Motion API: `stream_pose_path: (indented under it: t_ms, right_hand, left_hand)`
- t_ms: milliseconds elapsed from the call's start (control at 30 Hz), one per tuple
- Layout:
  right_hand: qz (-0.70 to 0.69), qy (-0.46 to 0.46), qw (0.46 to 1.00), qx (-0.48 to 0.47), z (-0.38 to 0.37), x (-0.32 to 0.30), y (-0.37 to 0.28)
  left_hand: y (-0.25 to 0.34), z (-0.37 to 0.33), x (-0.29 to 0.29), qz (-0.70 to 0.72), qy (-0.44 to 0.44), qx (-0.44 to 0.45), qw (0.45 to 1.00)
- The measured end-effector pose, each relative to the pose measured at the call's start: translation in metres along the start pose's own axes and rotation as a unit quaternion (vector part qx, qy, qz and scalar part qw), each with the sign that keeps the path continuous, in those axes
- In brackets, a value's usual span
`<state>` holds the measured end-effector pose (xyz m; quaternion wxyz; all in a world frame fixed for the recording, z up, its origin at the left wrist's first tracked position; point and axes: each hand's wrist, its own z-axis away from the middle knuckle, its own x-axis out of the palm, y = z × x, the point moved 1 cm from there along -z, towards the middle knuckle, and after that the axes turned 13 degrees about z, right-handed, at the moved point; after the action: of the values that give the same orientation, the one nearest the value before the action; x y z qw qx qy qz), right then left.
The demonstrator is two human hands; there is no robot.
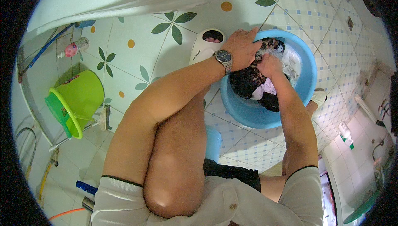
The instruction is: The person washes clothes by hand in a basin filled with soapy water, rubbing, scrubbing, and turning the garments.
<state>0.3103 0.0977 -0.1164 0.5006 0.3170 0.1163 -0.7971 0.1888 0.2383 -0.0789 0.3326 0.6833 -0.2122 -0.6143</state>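
Note:
A round light-blue basin (310, 56) holds wet laundry in sudsy water. My left hand (244, 49), with a metal watch on its wrist, is closed over the basin's far left rim; some of its fingers are hidden. Inside the basin, my right hand (269, 66) is closed on a dark patterned garment (248, 80), its fingertips buried in the folds. White cloth (292, 66) lies to the right of this hand. Nearer me are a pale pink cloth (264, 88) and a black piece (269, 101).
My slippered foot (208, 40) is just left of the basin, the other slipper (319, 97) to its right. A green bucket (85, 97) lies tipped at the left, near a pink-and-white bottle (74, 48). Part of a blue stool (213, 144) shows beneath me. Patterned tiles (137, 22) cover the floor.

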Motion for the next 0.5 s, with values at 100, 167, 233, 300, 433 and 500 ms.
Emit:
stream_pose_path:
  t_ms: [100,167,233,300,433,500]
  right_hand:
    - [0.0,0.003,1.0,0.008,-0.003,0.005,0.003]
    - [0.003,0.001,1.0,0.008,-0.004,0.008,0.004]
    - [-0.004,0.008,1.0,0.01,-0.003,0.008,0.002]
    - [-0.011,0.015,1.0,0.013,-0.003,0.008,0.001]
    - [-0.005,0.016,1.0,0.012,-0.004,0.013,0.002]
    - [-0.005,0.02,1.0,0.011,-0.004,0.014,0.003]
  left_hand:
    - [0.002,-0.002,0.0,0.004,-0.011,-0.006,1.0]
    - [0.003,-0.004,-0.001,0.011,-0.021,-0.012,1.0]
    - [0.002,-0.002,-0.002,0.011,-0.015,-0.008,1.0]
    - [0.001,-0.001,-0.001,0.007,-0.013,-0.01,1.0]
    - [0.002,-0.002,-0.001,0.009,-0.019,-0.016,1.0]
    - [0.003,-0.002,-0.002,0.007,-0.022,-0.017,1.0]
